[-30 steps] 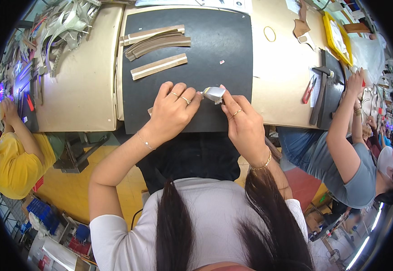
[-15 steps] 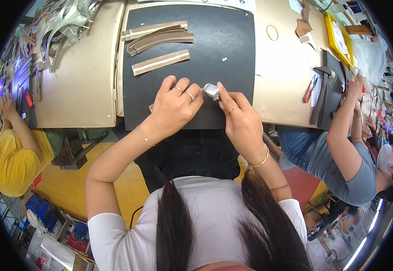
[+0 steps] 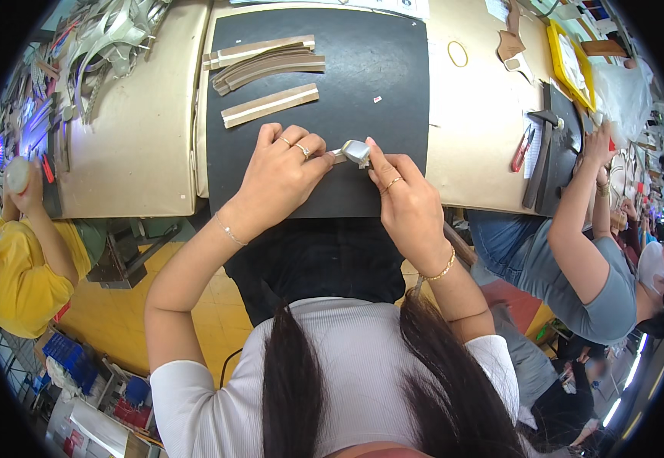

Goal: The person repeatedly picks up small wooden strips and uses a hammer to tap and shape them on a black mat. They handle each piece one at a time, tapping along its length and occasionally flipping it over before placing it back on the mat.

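Over the near part of a black mat [image 3: 378, 61], my right hand [image 3: 408, 195] pinches a small silvery piece [image 3: 357, 151] with a rounded block shape and ragged lower edge; its kind is unclear. Just left of it, my left hand [image 3: 280, 172] is closed, thumb and forefinger pressed together on the short end of a brown strip [image 3: 339, 159]; the rest of this strip is hidden by the hand. Beyond my left hand lies a single brown strip with a white centre line [image 3: 271, 105]. Farther off sits a small pile of similar brown strips [image 3: 271, 70].
A rubber band [image 3: 458, 53] and brown cut pieces [image 3: 512, 52] lie on the right table. Near a co-worker's arm [image 3: 576, 206] are a hammer [image 3: 543, 156], red-handled pliers [image 3: 522, 149] and a yellow tray [image 3: 571, 65]. Silvery scraps [image 3: 118, 42] heap at far left, near another co-worker [image 3: 30, 259].
My left hand has shifted slightly left, showing the brown strip end beside the silvery piece. My right hand barely moved. The left co-worker has raised a round pale object.
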Tool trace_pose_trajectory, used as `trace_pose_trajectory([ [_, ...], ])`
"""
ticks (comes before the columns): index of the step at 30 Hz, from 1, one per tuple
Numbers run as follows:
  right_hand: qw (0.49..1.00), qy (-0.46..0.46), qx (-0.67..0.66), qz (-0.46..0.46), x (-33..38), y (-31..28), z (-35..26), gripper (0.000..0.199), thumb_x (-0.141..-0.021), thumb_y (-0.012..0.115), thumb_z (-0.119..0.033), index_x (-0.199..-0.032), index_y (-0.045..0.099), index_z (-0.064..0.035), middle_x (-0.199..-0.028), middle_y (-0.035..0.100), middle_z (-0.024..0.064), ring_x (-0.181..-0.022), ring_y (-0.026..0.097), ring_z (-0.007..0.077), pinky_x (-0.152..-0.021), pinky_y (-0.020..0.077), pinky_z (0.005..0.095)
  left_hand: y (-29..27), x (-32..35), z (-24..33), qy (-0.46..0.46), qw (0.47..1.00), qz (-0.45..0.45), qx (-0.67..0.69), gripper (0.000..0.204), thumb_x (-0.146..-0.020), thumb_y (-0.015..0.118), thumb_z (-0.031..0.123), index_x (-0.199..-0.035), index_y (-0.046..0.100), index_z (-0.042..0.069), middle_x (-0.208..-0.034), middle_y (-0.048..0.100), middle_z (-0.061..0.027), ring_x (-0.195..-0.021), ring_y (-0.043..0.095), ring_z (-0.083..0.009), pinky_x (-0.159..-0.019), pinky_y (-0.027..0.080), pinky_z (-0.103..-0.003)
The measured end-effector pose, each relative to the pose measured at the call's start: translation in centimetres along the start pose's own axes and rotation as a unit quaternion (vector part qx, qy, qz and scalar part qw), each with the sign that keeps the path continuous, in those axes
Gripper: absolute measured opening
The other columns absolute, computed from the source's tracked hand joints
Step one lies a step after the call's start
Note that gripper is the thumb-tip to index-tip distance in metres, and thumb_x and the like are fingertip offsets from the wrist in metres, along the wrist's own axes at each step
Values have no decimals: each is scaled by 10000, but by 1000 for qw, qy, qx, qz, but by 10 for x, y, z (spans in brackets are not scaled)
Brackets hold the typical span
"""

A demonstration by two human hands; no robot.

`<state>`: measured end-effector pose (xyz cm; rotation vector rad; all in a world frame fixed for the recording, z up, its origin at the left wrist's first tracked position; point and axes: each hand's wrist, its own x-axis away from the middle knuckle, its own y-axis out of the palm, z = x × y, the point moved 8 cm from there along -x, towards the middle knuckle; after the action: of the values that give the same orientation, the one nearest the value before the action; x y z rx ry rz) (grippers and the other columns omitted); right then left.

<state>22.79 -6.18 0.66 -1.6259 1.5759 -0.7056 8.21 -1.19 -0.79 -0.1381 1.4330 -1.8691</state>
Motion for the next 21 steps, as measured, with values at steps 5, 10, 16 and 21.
trace_pose_trajectory([
  [5,999,-19,-11,45,-2,-10,-6,474,-929,680,-42,-1398,633,-88,-1001,678,100,-776,696,276,-665,561,385,-1,-1,2,8,1000,-1,-14,77,-835,772,137,-903,755,106,-929,634,2,-934,599,-184,-846,404,-393],
  [10,999,-29,-11,27,-6,-4,-7,495,-911,694,-17,-1397,632,-91,-994,676,108,-769,691,280,-655,555,387,-1,-1,3,6,1000,-6,-17,91,-829,791,138,-900,749,99,-932,636,1,-942,599,-185,-840,398,-397],
  [16,998,-32,-20,47,-6,-6,-6,464,-937,678,-50,-1396,634,-99,-973,672,92,-765,690,274,-660,558,383,-1,-1,2,-17,1000,3,-13,144,-800,821,179,-905,748,113,-935,637,5,-951,595,-188,-852,393,-397],
  [21,1000,-19,11,3,-5,2,-4,446,-950,670,-79,-1395,638,-103,-971,669,90,-766,691,274,-665,561,383,2,2,-5,-96,995,37,8,167,-790,830,233,-881,745,123,-928,628,7,-950,575,-196,-871,387,-399],
])
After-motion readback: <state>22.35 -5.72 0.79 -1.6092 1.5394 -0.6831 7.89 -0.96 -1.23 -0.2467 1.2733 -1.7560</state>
